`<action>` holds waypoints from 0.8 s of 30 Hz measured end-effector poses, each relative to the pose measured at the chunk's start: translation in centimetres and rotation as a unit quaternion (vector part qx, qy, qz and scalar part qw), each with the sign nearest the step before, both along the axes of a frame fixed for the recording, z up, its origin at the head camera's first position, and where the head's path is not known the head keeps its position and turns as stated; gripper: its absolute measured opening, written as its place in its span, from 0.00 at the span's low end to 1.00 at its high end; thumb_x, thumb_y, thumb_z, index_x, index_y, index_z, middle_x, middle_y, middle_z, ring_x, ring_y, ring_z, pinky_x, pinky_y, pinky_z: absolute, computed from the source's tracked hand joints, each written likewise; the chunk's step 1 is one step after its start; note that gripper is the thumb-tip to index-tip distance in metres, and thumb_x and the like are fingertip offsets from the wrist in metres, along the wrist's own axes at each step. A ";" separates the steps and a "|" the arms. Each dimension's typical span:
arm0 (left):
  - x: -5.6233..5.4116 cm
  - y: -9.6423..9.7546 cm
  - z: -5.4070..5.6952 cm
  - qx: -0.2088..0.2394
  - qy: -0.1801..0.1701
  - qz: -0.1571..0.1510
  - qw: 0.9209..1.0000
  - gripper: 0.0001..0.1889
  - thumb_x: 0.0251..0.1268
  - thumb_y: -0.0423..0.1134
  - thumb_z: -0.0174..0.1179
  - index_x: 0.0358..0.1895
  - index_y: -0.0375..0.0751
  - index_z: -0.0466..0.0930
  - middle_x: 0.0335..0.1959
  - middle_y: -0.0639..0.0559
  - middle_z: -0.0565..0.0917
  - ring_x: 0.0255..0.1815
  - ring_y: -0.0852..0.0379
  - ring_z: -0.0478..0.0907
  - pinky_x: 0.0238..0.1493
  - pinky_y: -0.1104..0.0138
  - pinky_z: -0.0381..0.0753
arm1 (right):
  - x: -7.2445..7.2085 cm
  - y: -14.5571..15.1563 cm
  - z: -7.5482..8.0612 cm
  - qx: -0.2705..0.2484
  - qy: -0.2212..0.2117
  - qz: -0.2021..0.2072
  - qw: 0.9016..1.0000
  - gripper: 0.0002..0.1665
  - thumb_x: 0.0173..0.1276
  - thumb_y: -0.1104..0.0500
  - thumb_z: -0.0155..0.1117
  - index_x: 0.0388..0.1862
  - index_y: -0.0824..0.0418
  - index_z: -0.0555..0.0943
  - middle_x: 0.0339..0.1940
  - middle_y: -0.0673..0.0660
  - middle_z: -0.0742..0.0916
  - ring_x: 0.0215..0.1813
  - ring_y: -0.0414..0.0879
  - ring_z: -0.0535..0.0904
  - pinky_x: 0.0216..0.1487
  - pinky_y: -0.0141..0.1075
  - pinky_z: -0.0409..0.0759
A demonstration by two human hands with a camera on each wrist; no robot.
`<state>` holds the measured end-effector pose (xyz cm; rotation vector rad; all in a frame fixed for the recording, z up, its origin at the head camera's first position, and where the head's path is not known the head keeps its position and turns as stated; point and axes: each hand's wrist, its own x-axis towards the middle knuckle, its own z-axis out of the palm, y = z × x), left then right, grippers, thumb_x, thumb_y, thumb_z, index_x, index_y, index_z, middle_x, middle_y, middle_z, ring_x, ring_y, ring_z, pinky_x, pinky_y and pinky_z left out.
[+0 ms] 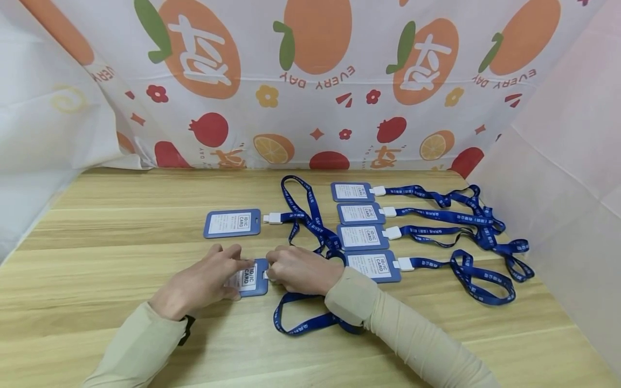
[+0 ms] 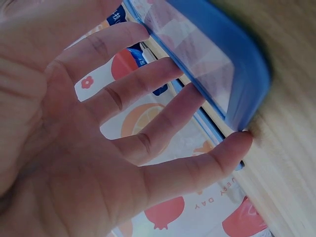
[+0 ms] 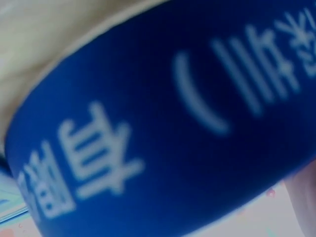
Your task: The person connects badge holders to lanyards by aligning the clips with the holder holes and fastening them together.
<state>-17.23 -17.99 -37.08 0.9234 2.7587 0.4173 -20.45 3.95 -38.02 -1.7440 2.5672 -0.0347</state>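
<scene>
My left hand [image 1: 206, 277] holds a blue ID card holder [image 1: 261, 284] by its long edges, thumb on the near edge and fingers on the far one. In the left wrist view the fingertips touch the rim of this holder [image 2: 249, 74]. At its slotted right end, the fingers of my right hand [image 1: 303, 269] pinch a white lanyard clip [image 1: 266, 275], mostly hidden by the hand. The clip's blue lanyard [image 1: 310, 325] loops on the table below the right wrist. Blurred blue strap [image 3: 158, 148] with white print fills most of the right wrist view.
Another card holder [image 1: 232, 223] lies behind my left hand, a small gap from a white clip [image 1: 274, 218] on a blue lanyard [image 1: 310, 215]. Several card holders with lanyards attached lie in a column at right, such as the nearest holder [image 1: 390, 269]. A fruit-print cloth [image 1: 301, 108] hangs behind.
</scene>
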 end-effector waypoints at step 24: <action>-0.1 0.0 0.0 -0.001 -0.001 0.001 1.000 0.30 0.46 0.35 0.79 0.57 0.33 0.85 0.40 0.50 0.74 0.38 0.50 0.66 0.36 0.64 0.69 | 0.0 -0.3 0.2 0.013 -0.003 -0.013 1.000 0.10 0.73 0.64 0.66 0.47 0.59 0.91 0.42 0.54 0.88 0.40 0.38 0.80 0.44 0.20 0.76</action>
